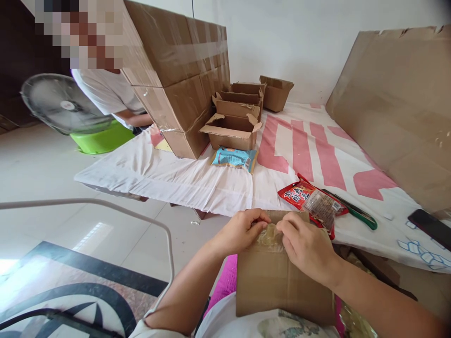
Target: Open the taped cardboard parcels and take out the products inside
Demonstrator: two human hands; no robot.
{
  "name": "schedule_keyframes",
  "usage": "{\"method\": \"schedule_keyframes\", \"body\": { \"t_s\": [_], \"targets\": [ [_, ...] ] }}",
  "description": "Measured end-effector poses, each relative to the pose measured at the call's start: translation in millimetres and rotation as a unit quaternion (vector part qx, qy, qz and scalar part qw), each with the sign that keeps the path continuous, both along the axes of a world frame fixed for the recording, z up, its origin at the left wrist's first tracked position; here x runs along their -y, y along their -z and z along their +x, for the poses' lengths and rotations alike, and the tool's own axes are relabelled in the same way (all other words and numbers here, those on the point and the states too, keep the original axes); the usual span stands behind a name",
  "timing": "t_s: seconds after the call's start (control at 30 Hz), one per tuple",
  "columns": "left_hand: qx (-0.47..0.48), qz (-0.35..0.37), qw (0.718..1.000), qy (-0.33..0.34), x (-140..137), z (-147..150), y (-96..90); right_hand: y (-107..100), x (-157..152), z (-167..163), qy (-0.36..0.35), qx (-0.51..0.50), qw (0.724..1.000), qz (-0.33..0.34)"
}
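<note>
A cardboard box (278, 286) rests on my lap, leaning against the table's edge. Crumpled clear packing tape (270, 236) lies across its upper part. My left hand (244, 231) pinches at the tape from the left, thumb and fingers drawn together. From the right, my right hand (306, 244) has its fingers curled in on the same tape, close to the left fingertips. Just beyond the box, a red snack packet (315, 202) lies on the table, with green-handled scissors (362, 217) partly beneath or beside it.
Stacked cardboard boxes (179, 61) stand on the cloth-covered table (169, 178). Several open boxes (230, 138) line up beside them, with a blue packet (232, 158) in front. A phone (430, 227) lies right. Another person (105, 89) sits behind the stack near a fan (66, 105).
</note>
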State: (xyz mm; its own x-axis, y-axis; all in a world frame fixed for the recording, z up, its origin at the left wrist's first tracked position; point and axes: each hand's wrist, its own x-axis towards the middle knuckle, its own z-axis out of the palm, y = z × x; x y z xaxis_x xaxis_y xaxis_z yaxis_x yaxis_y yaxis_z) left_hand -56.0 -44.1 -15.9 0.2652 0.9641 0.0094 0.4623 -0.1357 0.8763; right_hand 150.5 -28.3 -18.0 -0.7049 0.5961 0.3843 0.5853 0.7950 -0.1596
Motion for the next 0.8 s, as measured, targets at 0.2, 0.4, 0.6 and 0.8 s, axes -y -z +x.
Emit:
{"method": "schedule_keyframes", "body": {
  "t_s": [0.2,0.4,0.6,0.8],
  "targets": [
    [0.019,0.001,1.000,-0.005,0,1,0.2,-3,-4,1,0.034,-0.003,0.999,-0.005],
    [0.018,-0.013,1.000,-0.015,4,-9,3.6,-11,-41,36,0.181,-0.041,0.979,0.080],
    [0.016,-0.053,0.998,-0.023,9,-28,7.3,-10,-50,77,0.089,-0.213,0.972,0.043],
    [-0.024,0.055,0.998,0.030,22,-45,-21.2,4,-42,82,0.089,-0.290,0.950,-0.079]
  ]
}}
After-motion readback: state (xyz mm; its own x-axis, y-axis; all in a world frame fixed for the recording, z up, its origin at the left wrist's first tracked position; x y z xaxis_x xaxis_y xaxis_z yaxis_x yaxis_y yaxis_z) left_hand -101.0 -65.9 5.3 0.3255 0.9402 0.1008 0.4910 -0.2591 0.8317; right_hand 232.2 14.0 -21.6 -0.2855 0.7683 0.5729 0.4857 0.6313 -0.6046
